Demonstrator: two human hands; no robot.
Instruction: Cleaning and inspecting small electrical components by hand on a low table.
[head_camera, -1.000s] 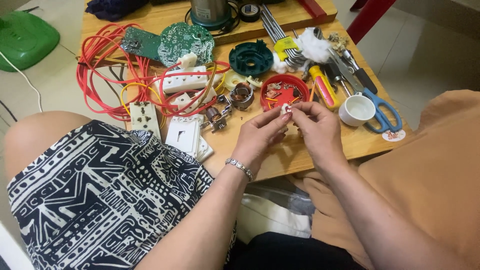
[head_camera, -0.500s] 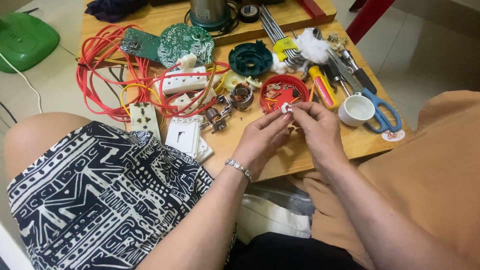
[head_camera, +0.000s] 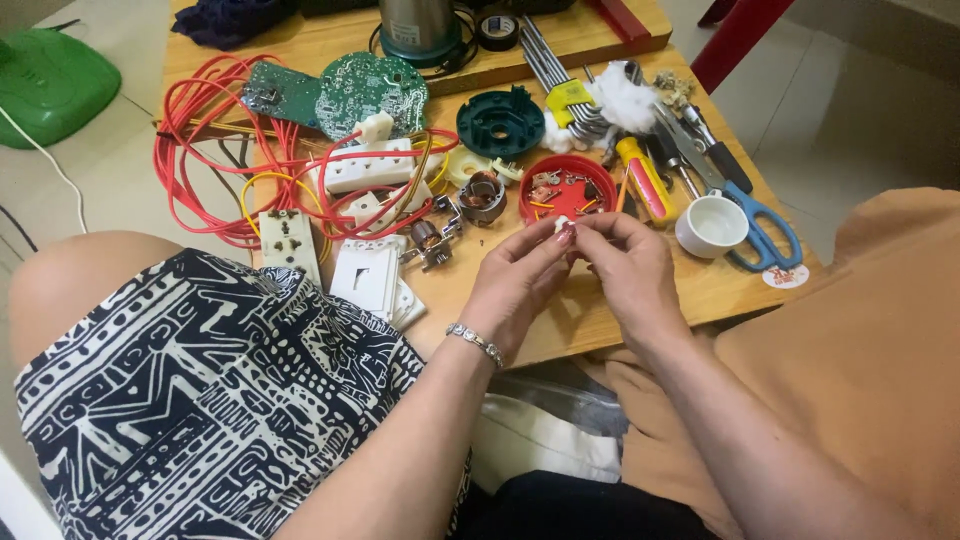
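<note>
Head view: a tiny white part (head_camera: 561, 228) is pinched between the fingertips of the left hand (head_camera: 518, 285) and right hand (head_camera: 628, 268), both nearly closed, just near of the red lid (head_camera: 566, 187). A slipped pinch could lose it among the clutter.

A home repair corner, set up on a low wooden table (head_camera: 620, 310) over a tiled floor (head_camera: 850, 90).

Electrical work is indicated by red wire (head_camera: 200, 150), circuit boards (head_camera: 370, 90), wall sockets (head_camera: 288, 240), a screwdriver (head_camera: 645, 180) and scissors (head_camera: 760, 225) (all spread loosely, not racked as in a shop).
</note>
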